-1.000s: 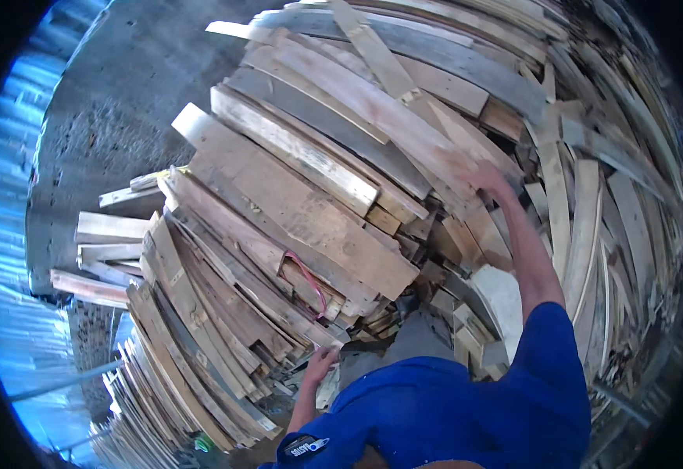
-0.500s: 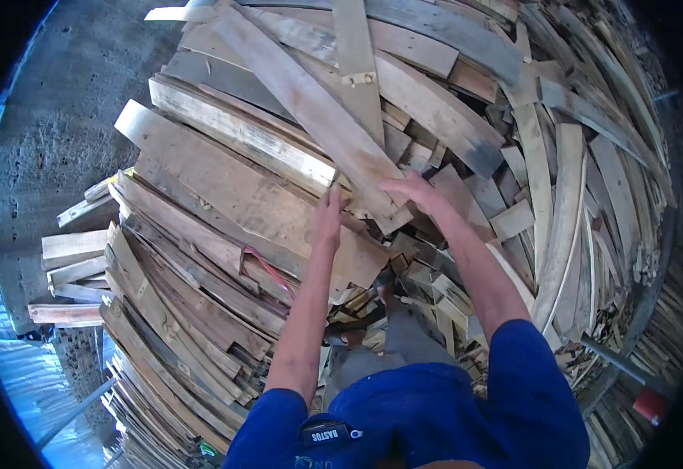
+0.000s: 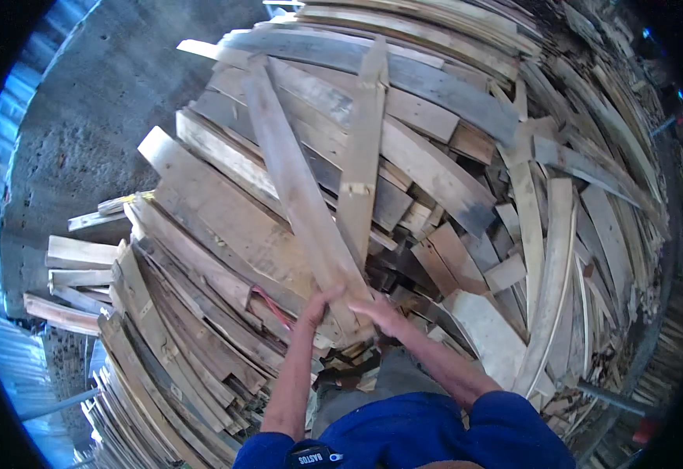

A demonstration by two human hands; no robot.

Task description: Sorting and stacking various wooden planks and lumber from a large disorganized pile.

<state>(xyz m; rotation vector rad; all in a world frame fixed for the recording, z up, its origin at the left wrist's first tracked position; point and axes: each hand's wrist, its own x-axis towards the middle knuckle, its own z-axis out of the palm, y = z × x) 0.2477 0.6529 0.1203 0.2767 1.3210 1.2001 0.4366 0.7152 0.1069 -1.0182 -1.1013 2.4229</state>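
Note:
A long, flat wooden plank [image 3: 298,187] lies slanting over the pile, its near end close to my body. My left hand [image 3: 320,303] is closed round the left edge of that end. On the opposite edge, my right hand [image 3: 380,314] grips the same plank, thumb on top; its other fingers are partly hidden. Underneath is a wide board [image 3: 232,219]. A narrower plank with a knotted strip [image 3: 363,164] stretches away just right of the held one.
Loose boards and offcuts surround me. Long boards are stacked at the left [image 3: 193,313], with curved slats [image 3: 556,266] at the right. A red strap [image 3: 271,307] pokes out near my left forearm. A concrete surface [image 3: 115,102] lies far left, and a metal bar [image 3: 615,397] juts in at right.
My hands have drawn the plank's near end toward my body. The left hand, earlier by a thick board's end, now grips the plank's left edge. The view has shifted too.

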